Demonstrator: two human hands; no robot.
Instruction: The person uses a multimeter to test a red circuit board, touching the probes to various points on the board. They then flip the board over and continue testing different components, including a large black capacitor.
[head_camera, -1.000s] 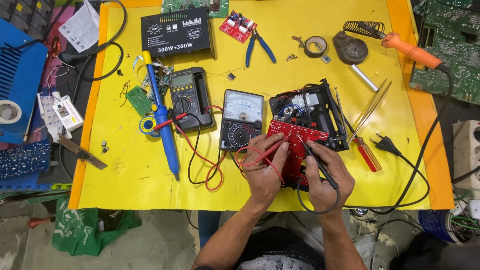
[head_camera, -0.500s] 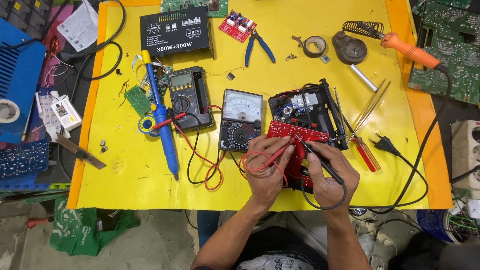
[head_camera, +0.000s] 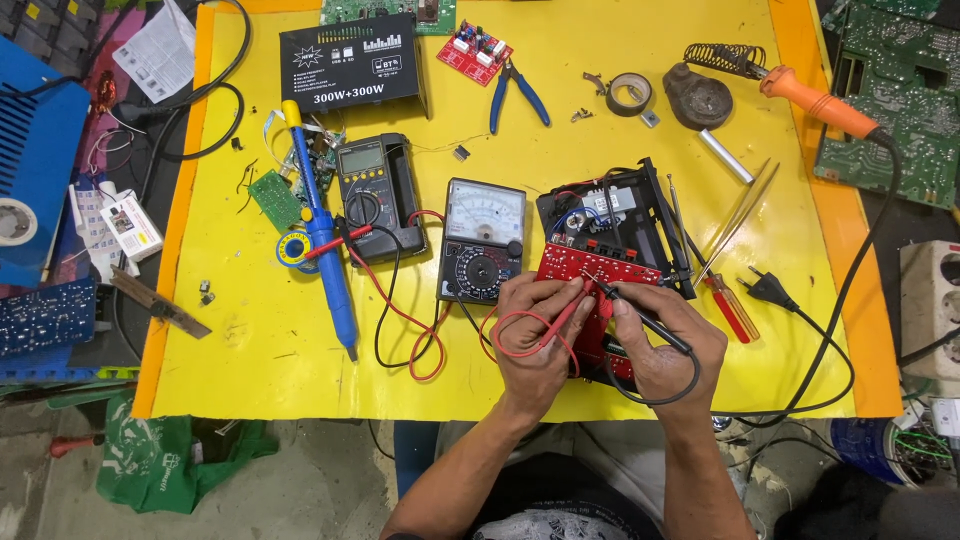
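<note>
Both hands have drawn closer together over the red board since a second ago, and the probe tips now meet near its top edge. Left hand (head_camera: 535, 335) is curled shut around the red probe (head_camera: 572, 305), fingers pinching it, its red lead looping just below the wrist side. Right hand (head_camera: 665, 345) grips the black probe (head_camera: 640, 312) like a pen, tip slanted up-left onto the red board (head_camera: 590, 268); its black lead curls under the palm. That board lies tilted against a black chassis (head_camera: 625, 215) directly behind it.

Just left of the left hand sits the analog meter (head_camera: 482, 240), with red and black leads tangled on the mat in front of it. Farther left are a digital meter (head_camera: 375, 195) and a blue solder sucker (head_camera: 322, 235). Right of the right hand lie a red screwdriver (head_camera: 728, 308) and a black plug (head_camera: 765, 290), close by.

Bare yellow mat (head_camera: 250, 370) is open at the near left; its near edge runs just under the wrists. At the far side lie pliers (head_camera: 515, 92), a tape roll (head_camera: 630, 94) and an orange soldering iron (head_camera: 820, 100).
</note>
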